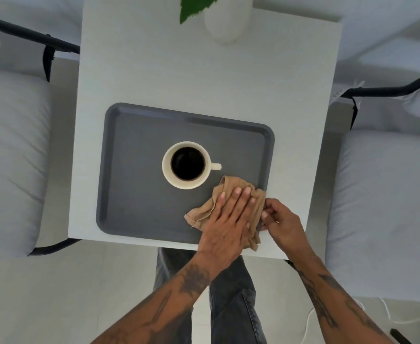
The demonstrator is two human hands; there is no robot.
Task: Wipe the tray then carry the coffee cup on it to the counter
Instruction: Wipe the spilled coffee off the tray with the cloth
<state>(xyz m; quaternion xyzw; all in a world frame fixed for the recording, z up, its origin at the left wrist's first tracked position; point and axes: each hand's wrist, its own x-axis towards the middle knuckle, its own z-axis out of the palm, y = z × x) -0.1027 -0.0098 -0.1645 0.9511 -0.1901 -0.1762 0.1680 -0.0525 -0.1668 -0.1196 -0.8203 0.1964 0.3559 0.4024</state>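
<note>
A dark grey tray point(134, 209) with a raised rim and rounded corners is lying on a white square table point(154, 75), set toward the near edge. A cream coffee cup point(186, 165) full of black coffee is standing near the tray's middle, its handle pointing right. The left hand point(228, 219) is lying flat with fingers spread, pressing a crumpled tan cloth point(231, 184) onto the tray's near right corner, just beside the cup. The right hand point(279, 219) is curling its fingers around the tray's right rim beside the cloth. Pale cushioned chairs point(13, 157) with black frames are flanking the table. A white vase point(226, 18) with a green leaf point(194, 6) is being cut off by the top edge.
</note>
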